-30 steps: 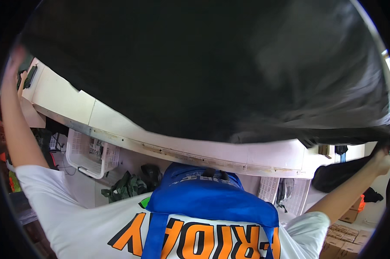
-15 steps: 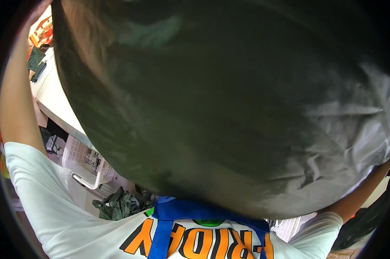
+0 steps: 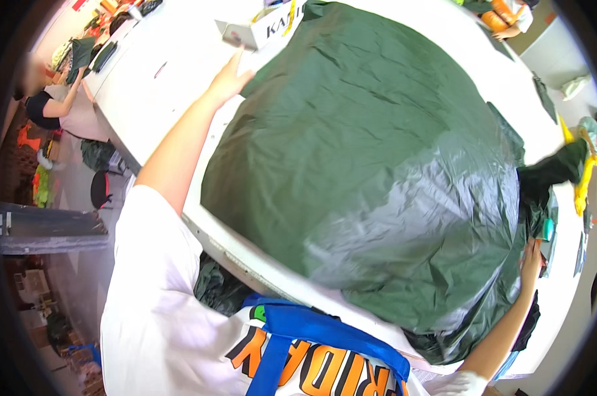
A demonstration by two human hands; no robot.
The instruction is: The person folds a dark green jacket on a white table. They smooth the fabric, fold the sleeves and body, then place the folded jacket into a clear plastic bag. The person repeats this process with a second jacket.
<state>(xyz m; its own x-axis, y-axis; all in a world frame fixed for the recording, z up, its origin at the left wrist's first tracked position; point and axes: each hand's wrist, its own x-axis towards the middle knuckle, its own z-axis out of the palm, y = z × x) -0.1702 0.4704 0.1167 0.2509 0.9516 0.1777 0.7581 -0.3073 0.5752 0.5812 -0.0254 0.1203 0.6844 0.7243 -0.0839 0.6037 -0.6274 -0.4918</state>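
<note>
A large dark green sheet of thin, shiny fabric point(image 3: 351, 132) lies spread over the white table, wrinkled toward its right and near edges. My left hand point(image 3: 230, 82) is at the fabric's far left edge, fingers stretched out toward a white printed box point(image 3: 262, 30), holding nothing that I can see. My right hand point(image 3: 532, 256) is at the fabric's right edge, close to a small green object point(image 3: 546, 230) and a red item point(image 3: 543, 266). Its fingers are small and partly hidden there, so their grip does not show.
More dark fabric point(image 3: 554, 168) is bunched on the right. Below the table's near edge sits dark crumpled fabric point(image 3: 220, 287). A co-worker point(image 3: 51, 105) is at the table's left side; another person's arm point(image 3: 508, 32) shows at the far right. A grey beam point(image 3: 51, 228) stands left.
The dark green fabric, raised before me and filling most of the view, has come down onto the table. Both my arms have lowered, and my left hand is now in sight.
</note>
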